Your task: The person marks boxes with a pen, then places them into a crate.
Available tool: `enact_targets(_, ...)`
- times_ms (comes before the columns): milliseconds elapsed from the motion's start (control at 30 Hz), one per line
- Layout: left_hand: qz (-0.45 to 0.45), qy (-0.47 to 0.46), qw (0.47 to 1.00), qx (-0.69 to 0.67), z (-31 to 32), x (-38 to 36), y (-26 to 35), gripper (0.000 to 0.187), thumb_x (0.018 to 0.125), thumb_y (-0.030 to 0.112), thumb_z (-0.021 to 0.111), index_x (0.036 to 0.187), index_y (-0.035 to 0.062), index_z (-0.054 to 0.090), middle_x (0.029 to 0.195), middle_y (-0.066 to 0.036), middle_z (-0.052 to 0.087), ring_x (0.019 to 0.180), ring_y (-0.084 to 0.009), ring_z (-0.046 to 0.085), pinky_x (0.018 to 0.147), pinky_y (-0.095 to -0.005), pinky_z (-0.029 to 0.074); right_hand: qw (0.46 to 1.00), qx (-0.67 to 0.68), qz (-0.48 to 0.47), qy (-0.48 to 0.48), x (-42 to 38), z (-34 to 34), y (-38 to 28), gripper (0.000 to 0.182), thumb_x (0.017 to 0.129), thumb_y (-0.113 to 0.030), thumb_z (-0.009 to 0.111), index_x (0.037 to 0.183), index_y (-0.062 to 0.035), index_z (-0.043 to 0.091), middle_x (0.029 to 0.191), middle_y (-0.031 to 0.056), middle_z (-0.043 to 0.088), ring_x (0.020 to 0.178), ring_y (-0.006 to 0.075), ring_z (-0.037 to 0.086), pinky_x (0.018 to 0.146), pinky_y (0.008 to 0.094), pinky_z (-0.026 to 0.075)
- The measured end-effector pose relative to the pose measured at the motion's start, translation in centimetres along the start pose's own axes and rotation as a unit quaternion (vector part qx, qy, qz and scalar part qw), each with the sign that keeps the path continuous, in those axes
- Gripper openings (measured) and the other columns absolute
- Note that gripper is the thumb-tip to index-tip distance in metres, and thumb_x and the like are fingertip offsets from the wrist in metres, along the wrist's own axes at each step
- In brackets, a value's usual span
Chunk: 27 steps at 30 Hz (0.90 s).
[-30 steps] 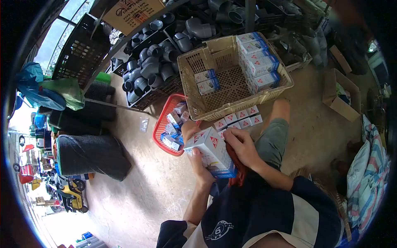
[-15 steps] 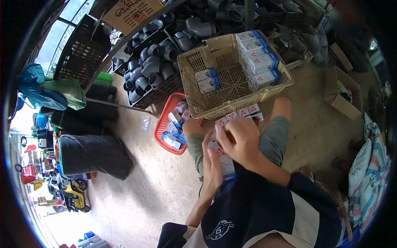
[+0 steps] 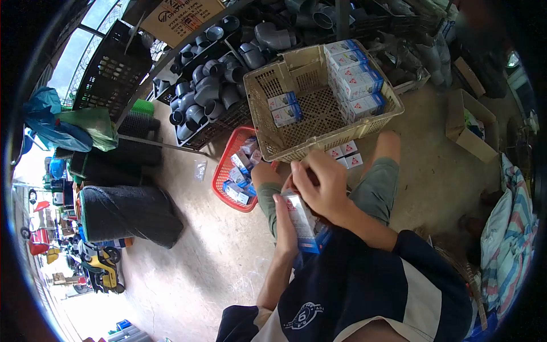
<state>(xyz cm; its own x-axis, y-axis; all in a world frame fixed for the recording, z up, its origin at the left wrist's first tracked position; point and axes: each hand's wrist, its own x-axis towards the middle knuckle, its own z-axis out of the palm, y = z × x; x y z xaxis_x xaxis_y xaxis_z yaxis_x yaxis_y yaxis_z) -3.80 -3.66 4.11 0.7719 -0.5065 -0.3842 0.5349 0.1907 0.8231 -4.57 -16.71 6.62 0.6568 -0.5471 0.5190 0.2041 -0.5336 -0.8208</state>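
Note:
My left hand (image 3: 285,229) is wrapped round the side of a white and blue cardboard box (image 3: 302,223), which is tilted in front of my shirt. Over the far end of that box, my right hand (image 3: 323,183) is closed in a pinch with bent fingers. Whatever is between those fingertips is hidden. Several small boxes (image 3: 349,155) with red marks stand on the floor between my knees, partly covered by my right hand. Just beyond them is a tan plastic crate (image 3: 319,145), with similar boxes stacked at its right and two at its left.
A red basket (image 3: 219,181) with several jumbled boxes sits by my left knee. Grey pipe fittings (image 3: 208,90) fill black crates behind it. A dark mesh roll (image 3: 128,214) lies at left, an open carton (image 3: 474,128) at right, and a striped sack (image 3: 510,239) near my right side.
My right hand has shifted slightly left and back toward the box's far end. The held box shows more of its side now, and its blue end is in plainer view.

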Motion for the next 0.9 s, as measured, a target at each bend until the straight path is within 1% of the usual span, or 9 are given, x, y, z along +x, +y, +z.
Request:
enact_targets(133, 0.01, -0.087, 0.983, -0.161, -1.9, 0.9, 1.8, 0.072, 0.106, 0.056, 0.019, 0.153, 0.0023, 0.031, 0.146, -0.013, 0.049, 0.133, -0.024, 0.049, 0.113, -0.0346, 0.037, 0.998, 0.032, 0.028, -0.037, -1.8, 0.9, 0.4, 0.02, 0.088, -0.012, 0.068, 0.074, -0.0035, 0.057, 0.068, 0.0133, 0.056, 0.057, 0.0314, 0.056, 0.053, 0.0406, 0.042)
enact_targets(233, 0.007, -0.008, 0.999, -0.03, -0.5, 0.2, 1.6, 0.071, 0.107, 0.055, 0.019, 0.152, 0.0024, 0.033, 0.143, -0.014, 0.051, 0.131, -0.0231, 0.05, 0.113, -0.0348, 0.037, 0.999, 0.031, 0.024, -0.033, -0.2, 0.8, 0.2, 0.022, 0.088, -0.008, 0.066, 0.07, -0.0009, 0.056, 0.065, 0.0119, 0.053, 0.054, 0.0289, 0.053, 0.052, 0.0387, 0.039)
enact_targets(267, 0.002, 0.055, 0.998, 0.023, -1.2, 0.5, 0.4, 0.071, 0.107, 0.055, 0.02, 0.152, 0.0026, 0.035, 0.14, -0.013, 0.053, 0.131, -0.0213, 0.05, 0.113, -0.0354, 0.037, 0.998, 0.023, -0.023, -0.056, -0.2, 1.2, 0.6, 0.024, 0.084, -0.011, 0.07, 0.066, -0.0032, 0.056, 0.063, 0.01, 0.053, 0.053, 0.0275, 0.052, 0.052, 0.0385, 0.04)
enact_targets(433, 0.006, -0.029, 0.997, -0.075, -2.5, 1.8, 2.1, 0.071, 0.107, 0.056, 0.022, 0.151, 0.0024, 0.036, 0.138, -0.012, 0.055, 0.125, -0.0212, 0.053, 0.109, -0.0351, 0.04, 0.97, 0.053, -0.211, -0.113, -2.0, 1.1, -1.3, 0.026, 0.074, -0.014, 0.075, 0.061, -0.0101, 0.053, 0.061, 0.0058, 0.048, 0.053, 0.0249, 0.051, 0.052, 0.0377, 0.041)
enact_targets(500, -0.023, -0.047, 0.988, -0.146, -2.5, 2.0, 2.3, 0.071, 0.107, 0.056, 0.023, 0.151, 0.0019, 0.036, 0.136, -0.013, 0.056, 0.124, -0.0216, 0.054, 0.108, -0.0354, 0.041, 0.964, 0.075, -0.224, -0.125, -2.3, 0.8, -1.3, 0.027, 0.074, -0.012, 0.075, 0.06, -0.0101, 0.051, 0.06, 0.0054, 0.046, 0.053, 0.0251, 0.05, 0.052, 0.0373, 0.041)
enact_targets(533, -0.012, -0.038, 0.999, -0.014, -1.9, 1.4, 3.0, 0.071, 0.107, 0.055, 0.023, 0.152, 0.0011, 0.034, 0.136, -0.013, 0.055, 0.125, -0.0222, 0.054, 0.109, -0.0365, 0.041, 0.968, 0.044, -0.227, -0.096, -1.3, 0.7, -0.7, 0.028, 0.073, -0.011, 0.075, 0.059, -0.01, 0.051, 0.058, 0.0048, 0.044, 0.052, 0.0248, 0.049, 0.051, 0.037, 0.039)
enact_targets(633, -0.009, 0.042, 0.999, 0.019, 0.4, -0.4, 2.0, 0.067, 0.108, 0.051, 0.024, 0.151, 0.0007, 0.034, 0.138, -0.012, 0.052, 0.126, -0.0215, 0.053, 0.111, -0.0361, 0.041, 0.982, 0.024, -0.154, -0.109, 1.6, -0.3, -0.1, 0.024, 0.076, -0.018, 0.074, 0.064, -0.0111, 0.054, 0.066, 0.0042, 0.053, 0.06, 0.0238, 0.056, 0.057, 0.0366, 0.044)
enact_targets(767, 0.017, 0.005, 0.989, -0.144, -1.9, 2.0, 2.1, 0.065, 0.106, 0.055, 0.028, 0.145, 0.0046, 0.043, 0.129, -0.012, 0.058, 0.124, -0.0205, 0.055, 0.106, -0.0347, 0.044, 0.945, 0.004, -0.275, -0.18, -1.3, 0.3, -2.5, 0.023, 0.076, -0.019, 0.075, 0.066, -0.0107, 0.056, 0.067, 0.0029, 0.052, 0.064, 0.0211, 0.057, 0.059, 0.0357, 0.043)
enact_targets(900, 0.091, 0.106, 0.97, -0.197, -2.1, 2.1, 3.6, 0.069, 0.104, 0.059, 0.028, 0.146, 0.0065, 0.043, 0.133, -0.013, 0.057, 0.126, -0.024, 0.054, 0.107, -0.0381, 0.043, 0.96, 0.058, -0.189, -0.2, -2.4, 0.1, -0.9, 0.021, 0.08, -0.019, 0.071, 0.066, -0.0105, 0.057, 0.063, 0.0025, 0.054, 0.058, 0.0213, 0.057, 0.056, 0.0365, 0.043)
